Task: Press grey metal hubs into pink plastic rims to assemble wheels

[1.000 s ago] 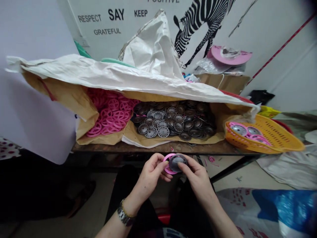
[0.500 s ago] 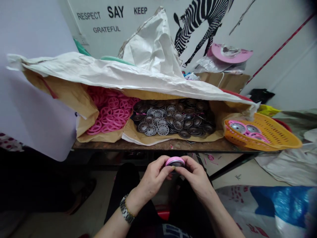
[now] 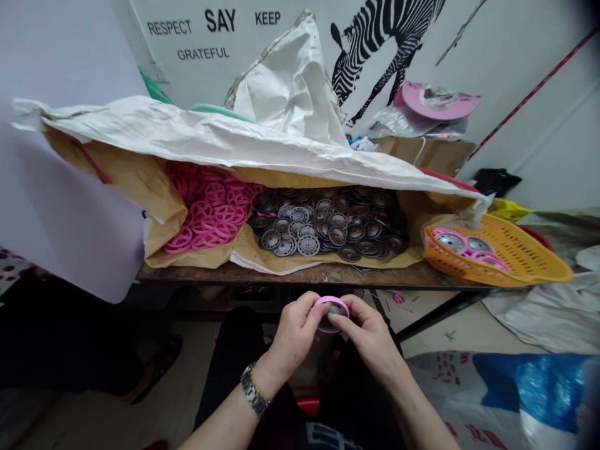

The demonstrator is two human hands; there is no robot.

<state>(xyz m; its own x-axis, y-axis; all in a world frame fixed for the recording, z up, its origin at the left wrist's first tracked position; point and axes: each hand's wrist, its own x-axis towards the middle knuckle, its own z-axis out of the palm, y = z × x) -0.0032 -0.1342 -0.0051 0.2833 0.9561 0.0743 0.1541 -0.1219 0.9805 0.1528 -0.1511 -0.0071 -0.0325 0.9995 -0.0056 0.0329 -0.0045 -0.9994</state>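
Observation:
Between my two hands, just in front of the table edge, is a pink ring with a grey disc (image 3: 334, 308) inside it. My left hand (image 3: 299, 328) grips its left side, and my right hand (image 3: 368, 325) grips its right side. Both thumbs press on the disc's face. Beyond them, a paper-lined white sack (image 3: 210, 140) lies open on the table, holding pink spoked rings (image 3: 215, 215) at the left and grey discs (image 3: 308, 240) in the middle. An orange basket (image 3: 529, 253) at the right holds several pink rings fitted with grey discs.
The brown table edge (image 3: 403, 275) runs across in front of me. A blue and white plastic bag (image 3: 520, 387) is on the floor at the right. At the left, a person's sandalled foot (image 3: 154, 369) shows below a pale panel (image 3: 70, 187).
The ring and disc have tilted so that the disc's face shows more towards me. My left wrist has shifted slightly right, and my thumbs now lie further over the disc.

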